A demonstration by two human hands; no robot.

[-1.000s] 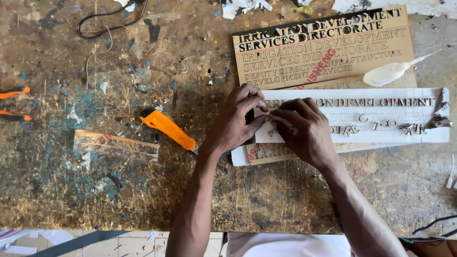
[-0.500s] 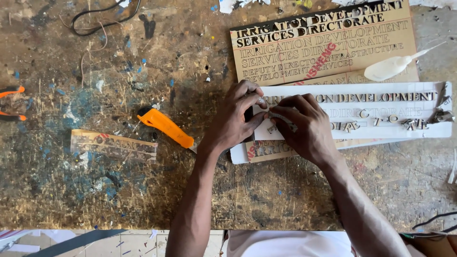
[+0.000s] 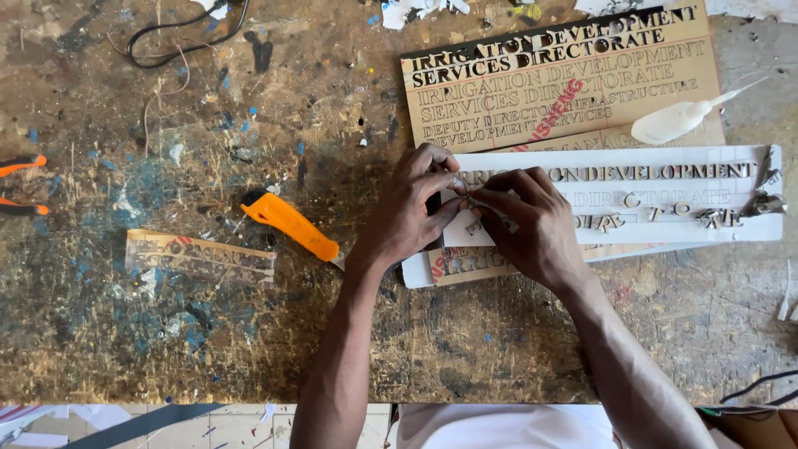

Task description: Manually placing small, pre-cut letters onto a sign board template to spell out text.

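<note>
Both hands meet over the left end of a long white sign strip [image 3: 665,224] that carries rows of small cut-out letters. My left hand [image 3: 413,208] and my right hand [image 3: 532,220] pinch a small grey cut-out letter piece [image 3: 486,204] between their fingertips, just above the strip. A tan strip with dark lettering [image 3: 465,264] lies under the white one. Loose letters [image 3: 723,218] rest along the strip's right half.
A tan lettered board [image 3: 565,75] lies behind the strip, a white glue bottle [image 3: 677,123] on its right edge. An orange utility knife [image 3: 291,224] sits left of my left hand, near a tan offcut [image 3: 199,256]. Orange-handled pliers [image 3: 21,183] and a black cable [image 3: 179,37] are far left.
The hands stay together at the strip's left end; the fingers shift slightly on the small piece. The view has drifted a little.
</note>
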